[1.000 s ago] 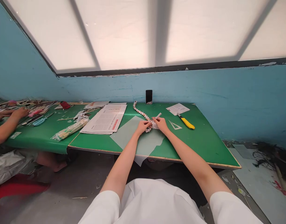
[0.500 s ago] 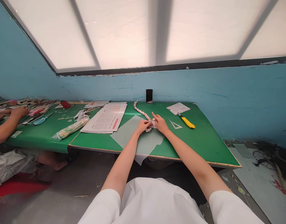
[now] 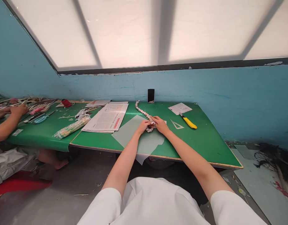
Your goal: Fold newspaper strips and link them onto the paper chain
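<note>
A folded paper chain (image 3: 143, 112) zigzags across the green table from near the wall down to my hands. Its near end curls under my fingers. My left hand (image 3: 144, 126) pinches that end from the left. From the right, my right hand (image 3: 159, 123) closes its fingers on the same end, fingertips close to those of the left. A pale paper piece shows just past my right hand. Beneath both hands lies a translucent sheet (image 3: 127, 132), one corner hanging over the table's front edge.
Printed newspaper sheets (image 3: 106, 117) and bagged sticks (image 3: 72, 128) lie to the left. A set square (image 3: 177, 124), a yellow-handled knife (image 3: 189, 122) and a paper (image 3: 180, 108) are on the right. A phone (image 3: 151, 96) leans on the wall. Another person's hands (image 3: 18, 110) work at far left.
My right hand has lowered its raised fingers onto the chain's end and moved slightly left, closer to my left hand. The pale paper now shows to the right of it.
</note>
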Demonstrator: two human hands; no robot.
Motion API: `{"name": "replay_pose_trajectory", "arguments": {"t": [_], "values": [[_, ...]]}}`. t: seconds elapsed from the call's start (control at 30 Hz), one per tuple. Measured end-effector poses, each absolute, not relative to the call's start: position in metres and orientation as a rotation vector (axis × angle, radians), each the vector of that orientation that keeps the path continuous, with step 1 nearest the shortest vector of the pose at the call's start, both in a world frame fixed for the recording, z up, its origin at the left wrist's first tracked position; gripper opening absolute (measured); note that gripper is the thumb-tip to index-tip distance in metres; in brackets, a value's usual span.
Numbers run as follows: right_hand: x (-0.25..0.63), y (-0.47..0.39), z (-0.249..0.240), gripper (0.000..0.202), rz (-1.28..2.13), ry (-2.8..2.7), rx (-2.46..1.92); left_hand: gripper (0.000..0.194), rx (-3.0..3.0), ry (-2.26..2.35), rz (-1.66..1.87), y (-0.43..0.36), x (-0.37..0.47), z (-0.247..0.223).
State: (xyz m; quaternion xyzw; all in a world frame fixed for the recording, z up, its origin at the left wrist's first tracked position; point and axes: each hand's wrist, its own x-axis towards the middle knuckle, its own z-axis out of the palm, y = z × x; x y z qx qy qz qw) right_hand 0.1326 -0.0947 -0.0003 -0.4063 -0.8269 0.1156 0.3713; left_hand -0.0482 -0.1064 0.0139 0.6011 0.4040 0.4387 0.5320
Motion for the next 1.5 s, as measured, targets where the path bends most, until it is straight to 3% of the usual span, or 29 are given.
{"name": "replay_pose_trajectory", "arguments": {"t": [0.4, 0.57, 0.77, 1.5], "values": [[0.130, -0.091, -0.003, 0.055, 0.552, -1.928, -0.995, 0.044, 1.561, 1.006, 1.083, -0.111, -0.048, 0.016], [0.131, -0.094, 0.007, 0.037, 0.819, -1.594, -1.021, 0.049, 1.564, 1.026, 1.129, -0.110, -0.047, 0.015], [0.131, -0.094, 0.010, 0.054, 0.886, -1.576, -1.013, 0.052, 1.655, 1.053, 1.082, -0.111, -0.047, 0.013], [0.133, -0.088, 0.011, 0.051, 0.892, -1.533, -0.947, 0.048, 1.642, 1.152, 1.153, -0.106, -0.043, 0.011]]}}
